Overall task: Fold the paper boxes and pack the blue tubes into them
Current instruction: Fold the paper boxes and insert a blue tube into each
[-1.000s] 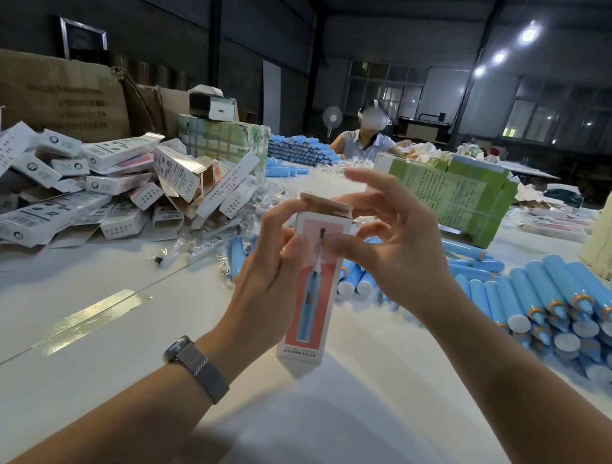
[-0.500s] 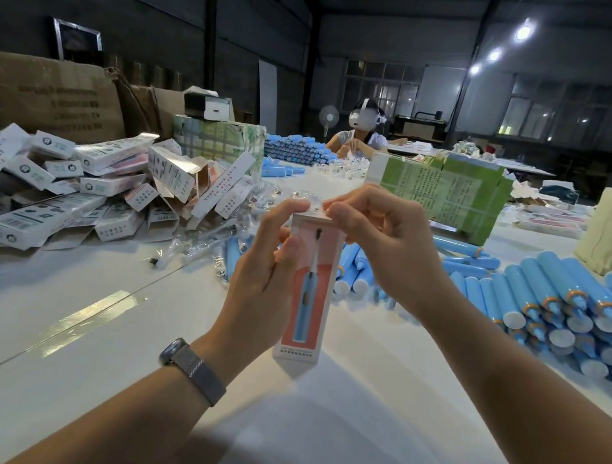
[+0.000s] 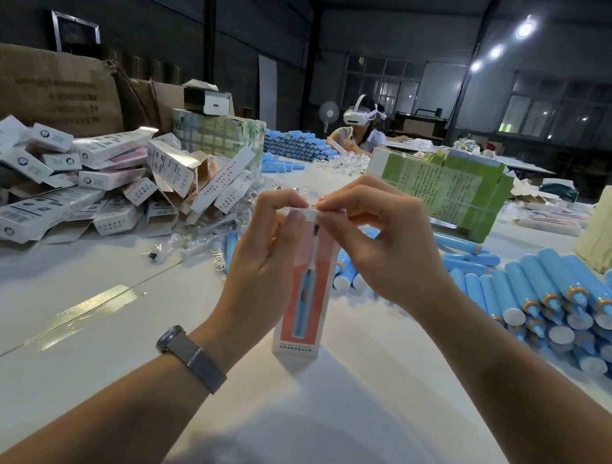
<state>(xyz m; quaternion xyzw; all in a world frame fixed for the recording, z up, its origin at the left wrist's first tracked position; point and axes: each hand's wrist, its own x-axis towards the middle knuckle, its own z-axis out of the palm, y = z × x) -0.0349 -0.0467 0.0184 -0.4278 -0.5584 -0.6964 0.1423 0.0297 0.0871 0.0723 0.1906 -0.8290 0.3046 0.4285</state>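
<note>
Pink-white paper box (image 3: 303, 308) upright, both hands pinching top flap.

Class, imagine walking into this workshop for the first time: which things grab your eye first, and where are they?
Dead centre, the left hand and right hand pinch the top flap of an upright pink paper box. At right lies a big stack of blue tubes; at left, a heap of white boxes.

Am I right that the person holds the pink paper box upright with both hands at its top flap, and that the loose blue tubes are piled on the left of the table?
Not quite. The head view shows the blue tubes piled on the right of the table. The rest stands: the left hand and right hand hold the pink paper box upright at its top flap.
</note>
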